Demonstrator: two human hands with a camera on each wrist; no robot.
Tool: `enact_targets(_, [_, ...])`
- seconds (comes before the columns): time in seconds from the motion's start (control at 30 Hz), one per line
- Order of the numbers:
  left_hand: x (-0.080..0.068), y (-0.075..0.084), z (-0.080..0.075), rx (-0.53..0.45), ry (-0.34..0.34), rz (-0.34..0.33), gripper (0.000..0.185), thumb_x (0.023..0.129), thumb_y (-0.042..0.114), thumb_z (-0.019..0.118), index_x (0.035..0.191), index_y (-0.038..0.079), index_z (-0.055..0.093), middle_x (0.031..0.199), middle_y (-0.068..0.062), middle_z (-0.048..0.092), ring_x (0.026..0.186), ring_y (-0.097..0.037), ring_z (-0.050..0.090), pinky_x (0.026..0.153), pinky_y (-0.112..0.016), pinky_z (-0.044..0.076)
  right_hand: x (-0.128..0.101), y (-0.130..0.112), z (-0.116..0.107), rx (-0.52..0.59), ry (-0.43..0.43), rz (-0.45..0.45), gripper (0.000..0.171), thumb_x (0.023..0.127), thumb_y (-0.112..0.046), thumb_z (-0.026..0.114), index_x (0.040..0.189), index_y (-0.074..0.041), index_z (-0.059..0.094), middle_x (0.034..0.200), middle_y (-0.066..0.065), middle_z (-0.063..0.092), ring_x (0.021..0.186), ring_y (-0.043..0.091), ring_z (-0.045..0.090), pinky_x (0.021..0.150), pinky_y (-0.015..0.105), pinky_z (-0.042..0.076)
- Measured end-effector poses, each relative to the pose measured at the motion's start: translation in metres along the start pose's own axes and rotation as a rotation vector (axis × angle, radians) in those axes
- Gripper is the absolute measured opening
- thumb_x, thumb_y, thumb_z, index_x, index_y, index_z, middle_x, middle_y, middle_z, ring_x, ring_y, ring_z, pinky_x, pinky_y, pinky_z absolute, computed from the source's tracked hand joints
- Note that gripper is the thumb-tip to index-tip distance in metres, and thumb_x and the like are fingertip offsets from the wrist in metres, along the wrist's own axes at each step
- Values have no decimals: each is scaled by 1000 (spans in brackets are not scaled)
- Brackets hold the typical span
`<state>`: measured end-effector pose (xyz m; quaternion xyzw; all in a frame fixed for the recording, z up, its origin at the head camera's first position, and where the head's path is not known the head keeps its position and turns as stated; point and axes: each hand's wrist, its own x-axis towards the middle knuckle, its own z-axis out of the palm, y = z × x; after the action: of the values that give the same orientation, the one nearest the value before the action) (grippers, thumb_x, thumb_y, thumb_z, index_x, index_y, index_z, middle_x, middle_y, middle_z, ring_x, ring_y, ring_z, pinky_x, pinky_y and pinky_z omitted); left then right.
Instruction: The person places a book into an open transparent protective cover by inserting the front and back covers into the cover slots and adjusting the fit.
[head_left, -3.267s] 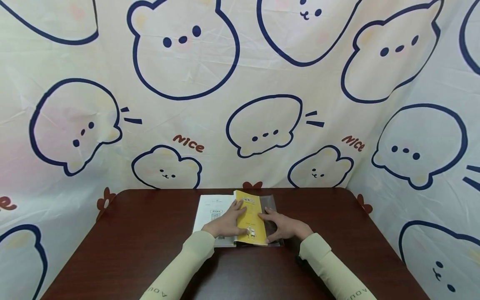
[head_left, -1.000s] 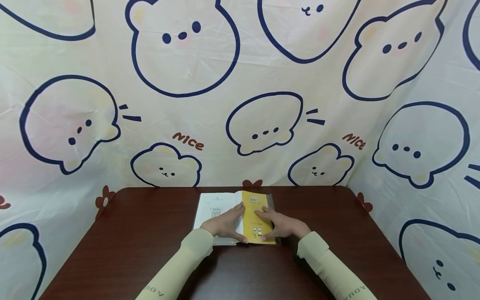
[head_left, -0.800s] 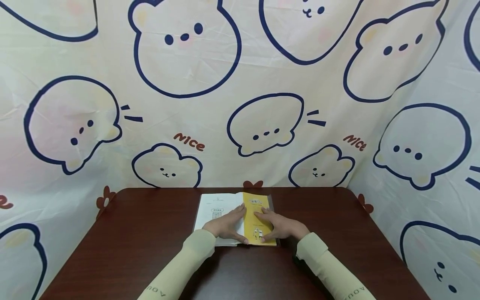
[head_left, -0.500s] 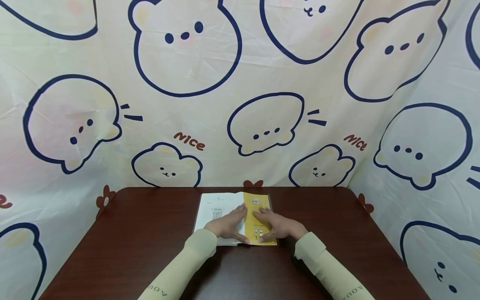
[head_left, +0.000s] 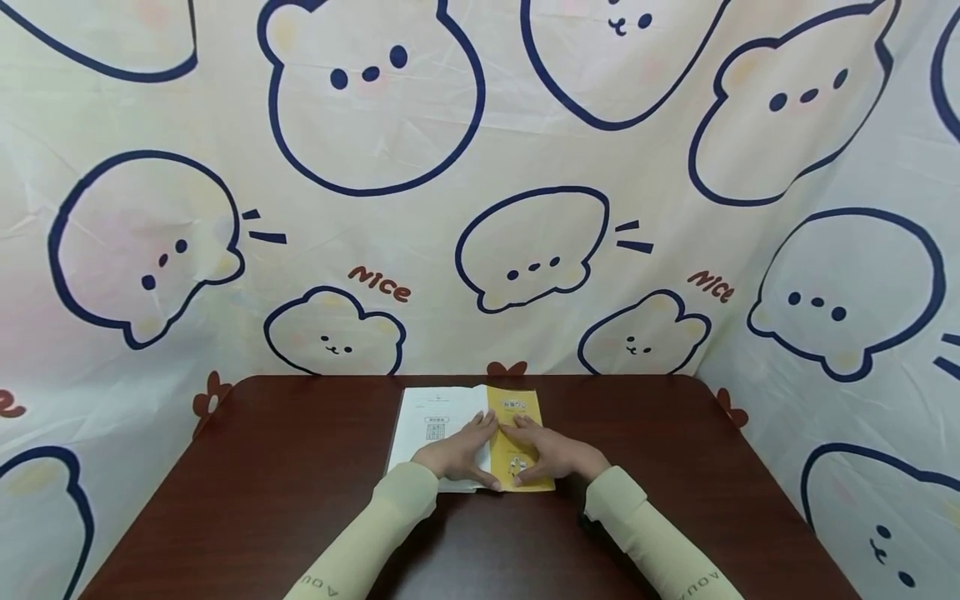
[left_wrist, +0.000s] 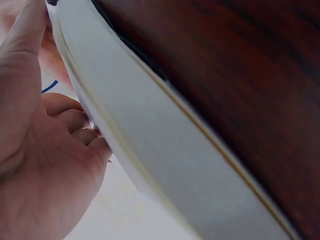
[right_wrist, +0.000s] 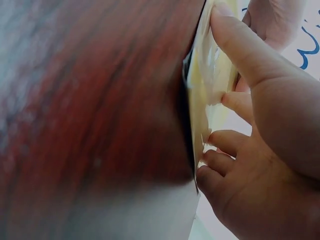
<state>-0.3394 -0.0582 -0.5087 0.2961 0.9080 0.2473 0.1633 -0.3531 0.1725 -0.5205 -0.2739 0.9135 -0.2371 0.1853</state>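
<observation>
In the head view an open book lies on the table, its white left page (head_left: 415, 425) printed with a block of dark code. To the right is its yellow cover (head_left: 528, 402), turned out flat, with small printed figures near the bottom. My left hand (head_left: 459, 452) rests along the fold, thumb and fingers spread. My right hand (head_left: 553, 452) presses on the yellow cover, fingertips close to the left hand's. The left wrist view shows the thick page block (left_wrist: 135, 110) edge-on. In the right wrist view, wrinkled clear film (right_wrist: 212, 75) covers the yellow surface under my fingers.
The book sits near the back edge of a dark brown wooden table (head_left: 300, 483). Behind and beside the table hangs a pale cloth backdrop (head_left: 420, 242) with cartoon bears.
The yellow cover has moved right and flattened, hiding the clear plastic sheet that showed beside it. Lately my right hand has slid left over the cover, towards the fold and my left hand.
</observation>
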Motion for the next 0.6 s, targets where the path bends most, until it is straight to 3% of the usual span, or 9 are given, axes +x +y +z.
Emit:
enact_targets(0.43, [4, 2, 2, 88, -5, -23, 115, 78, 48, 86, 160, -2, 22, 170, -16, 11, 158, -33, 7, 125, -46, 19, -1, -1, -3, -4, 6, -5, 90, 86, -36, 82, 160, -18, 34, 169, 18, 18, 156, 37, 15, 121, 57, 27])
enact_targets(0.6, [3, 5, 2, 120, -23, -61, 115, 78, 51, 85, 160, -1, 24, 170, -15, 14, 158, -31, 10, 125, -45, 20, 0, 2, -3, 41, 7, -3, 81, 91, -40, 76, 158, -17, 38, 168, 17, 22, 155, 38, 20, 119, 59, 28])
